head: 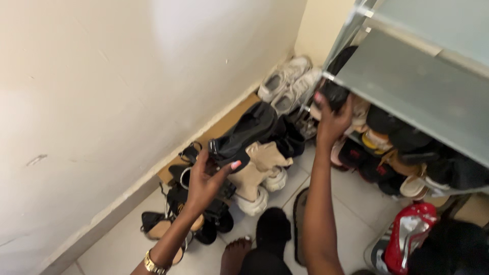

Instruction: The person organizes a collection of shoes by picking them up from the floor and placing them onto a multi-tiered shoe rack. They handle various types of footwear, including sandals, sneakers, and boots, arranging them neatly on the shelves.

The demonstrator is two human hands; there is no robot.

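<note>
My left hand grips a black boot by its lower end and holds it above a row of shoes along the wall. My right hand reaches up to the shoe rack and closes on a black shoe at the shelf's edge. A gold watch sits on my left wrist. My bare foot stands on the tiled floor below.
Beige boots, black sandals and white sneakers line the wall. The grey shelved rack on the right holds several shoes. A red and silver bag lies at the bottom right. A dark slipper rests on the tiles.
</note>
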